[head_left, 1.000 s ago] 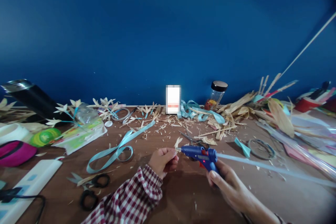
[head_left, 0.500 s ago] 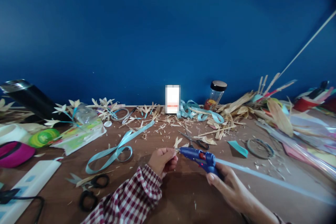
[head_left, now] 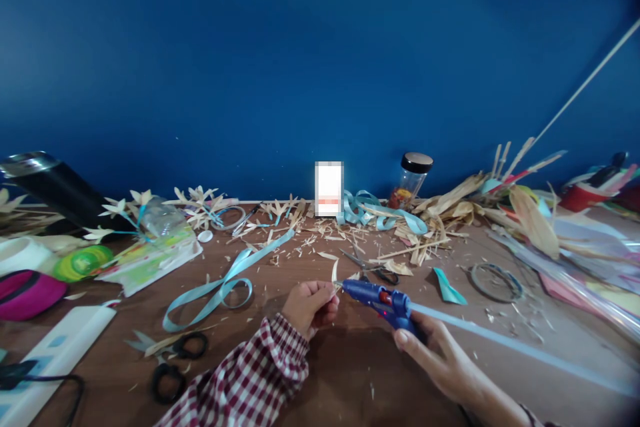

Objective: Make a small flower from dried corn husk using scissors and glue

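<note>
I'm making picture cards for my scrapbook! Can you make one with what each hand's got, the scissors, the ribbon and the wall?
Left hand: pinching a pale sliver
Right hand: gripping a blue glue gun, its nozzle by the left fingertips
Loaded in gun: long whitish stick, poking out the back
Scissors: black-handled pair left of the checked sleeve; second pair beyond the gun
Nearest ribbon: light blue, looped beyond the left hand
Wall: blue

The right grip (head_left: 440, 355) partly covers the glue gun (head_left: 373, 293); the left edge crops the power strip (head_left: 75, 328).
</note>
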Demonstrator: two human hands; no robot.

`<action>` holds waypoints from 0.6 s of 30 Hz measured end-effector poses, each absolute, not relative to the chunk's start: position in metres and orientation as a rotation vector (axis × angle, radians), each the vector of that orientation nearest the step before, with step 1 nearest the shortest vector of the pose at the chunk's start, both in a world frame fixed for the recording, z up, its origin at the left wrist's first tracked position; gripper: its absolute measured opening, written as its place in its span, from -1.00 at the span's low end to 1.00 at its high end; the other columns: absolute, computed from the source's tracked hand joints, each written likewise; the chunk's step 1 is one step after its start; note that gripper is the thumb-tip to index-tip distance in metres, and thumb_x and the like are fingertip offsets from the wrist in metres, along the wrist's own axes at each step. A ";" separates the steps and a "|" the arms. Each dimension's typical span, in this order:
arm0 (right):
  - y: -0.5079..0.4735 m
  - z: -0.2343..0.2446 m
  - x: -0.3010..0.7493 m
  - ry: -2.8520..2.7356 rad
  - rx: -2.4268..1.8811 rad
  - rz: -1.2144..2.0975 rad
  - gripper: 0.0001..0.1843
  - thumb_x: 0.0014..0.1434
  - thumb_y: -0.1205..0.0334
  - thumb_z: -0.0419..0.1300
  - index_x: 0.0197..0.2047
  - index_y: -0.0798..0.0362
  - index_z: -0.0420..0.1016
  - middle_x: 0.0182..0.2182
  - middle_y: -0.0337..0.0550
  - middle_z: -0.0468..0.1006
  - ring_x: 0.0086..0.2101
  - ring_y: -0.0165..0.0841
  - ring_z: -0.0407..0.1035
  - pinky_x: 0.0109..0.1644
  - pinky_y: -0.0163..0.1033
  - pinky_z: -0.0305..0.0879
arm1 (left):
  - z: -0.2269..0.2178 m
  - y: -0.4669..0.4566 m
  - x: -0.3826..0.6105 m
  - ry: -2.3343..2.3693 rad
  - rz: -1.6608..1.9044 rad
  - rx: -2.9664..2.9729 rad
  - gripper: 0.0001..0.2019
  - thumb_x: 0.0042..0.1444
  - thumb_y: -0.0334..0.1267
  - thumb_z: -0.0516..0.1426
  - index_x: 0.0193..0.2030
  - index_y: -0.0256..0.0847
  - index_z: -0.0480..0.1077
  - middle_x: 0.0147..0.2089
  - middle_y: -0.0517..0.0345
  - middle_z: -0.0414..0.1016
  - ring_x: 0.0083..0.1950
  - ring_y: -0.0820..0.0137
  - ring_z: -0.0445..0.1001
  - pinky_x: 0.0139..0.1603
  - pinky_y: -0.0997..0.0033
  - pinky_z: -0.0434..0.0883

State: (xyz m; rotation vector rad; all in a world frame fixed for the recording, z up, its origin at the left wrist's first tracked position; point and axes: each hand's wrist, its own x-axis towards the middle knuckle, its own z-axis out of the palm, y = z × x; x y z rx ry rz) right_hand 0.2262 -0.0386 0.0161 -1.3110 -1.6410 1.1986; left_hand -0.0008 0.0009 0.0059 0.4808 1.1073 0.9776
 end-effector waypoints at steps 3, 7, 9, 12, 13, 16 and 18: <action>-0.041 0.014 0.227 -1.601 -1.353 1.149 -0.59 -0.01 -0.03 0.23 -0.15 0.05 0.47 -0.39 -0.10 0.50 -0.35 -0.25 0.33 -0.24 -0.21 0.32 | 0.004 0.002 -0.001 1.113 0.978 0.484 -0.65 -0.34 -0.11 0.34 -0.56 -0.33 0.34 -0.65 0.22 0.39 -0.70 0.64 0.28 -0.70 0.68 0.26; -0.045 0.010 0.226 -1.572 -1.393 1.113 -0.59 -0.01 -0.03 0.22 -0.15 0.05 0.48 -0.28 -0.04 0.52 -0.17 -0.12 0.32 -0.09 -0.09 0.29 | 0.002 0.003 -0.002 1.123 0.977 0.476 -0.70 -0.27 -0.14 0.31 -0.57 -0.32 0.34 -0.67 0.25 0.37 -0.71 0.64 0.26 -0.69 0.68 0.26; -0.046 0.011 0.224 -1.547 -1.391 1.102 -0.59 -0.02 -0.04 0.23 -0.17 0.05 0.49 -0.30 -0.04 0.52 -0.16 -0.12 0.33 -0.10 -0.09 0.31 | 0.002 0.003 -0.002 1.134 0.967 0.479 -0.74 -0.21 -0.17 0.28 -0.58 -0.32 0.35 -0.69 0.27 0.35 -0.71 0.64 0.25 -0.69 0.68 0.25; -0.047 0.013 0.222 -1.505 -1.377 1.110 -0.62 -0.03 -0.03 0.24 -0.22 0.06 0.51 -0.41 -0.09 0.52 -0.24 -0.15 0.36 -0.20 -0.15 0.36 | 0.005 0.003 -0.002 1.148 0.952 0.487 -0.76 -0.15 -0.19 0.26 -0.59 -0.30 0.34 -0.69 0.28 0.34 -0.71 0.65 0.25 -0.67 0.69 0.26; -0.047 0.014 0.221 -1.498 -1.368 1.116 -0.64 -0.03 -0.03 0.24 -0.24 0.06 0.51 -0.45 -0.10 0.51 -0.26 -0.16 0.37 -0.22 -0.17 0.36 | 0.005 0.002 -0.002 1.151 0.949 0.487 -0.76 -0.15 -0.19 0.26 -0.59 -0.30 0.34 -0.69 0.28 0.34 -0.71 0.65 0.25 -0.67 0.69 0.27; -0.046 0.012 0.224 -1.499 -1.360 1.122 -0.65 -0.03 -0.01 0.26 -0.24 0.06 0.51 -0.45 -0.10 0.52 -0.20 -0.14 0.36 -0.17 -0.16 0.36 | 0.006 0.002 -0.002 1.144 0.947 0.486 -0.78 -0.18 -0.22 0.27 -0.56 -0.29 0.34 -0.66 0.27 0.37 -0.70 0.64 0.26 -0.68 0.68 0.26; -0.044 0.007 0.228 -1.541 -1.385 1.137 -0.59 -0.05 0.00 0.27 -0.17 0.06 0.49 -0.31 -0.05 0.54 -0.11 -0.10 0.33 -0.09 -0.10 0.34 | 0.006 0.002 -0.001 1.138 0.946 0.486 -0.79 -0.20 -0.24 0.28 -0.54 -0.29 0.35 -0.64 0.25 0.39 -0.69 0.64 0.26 -0.69 0.68 0.25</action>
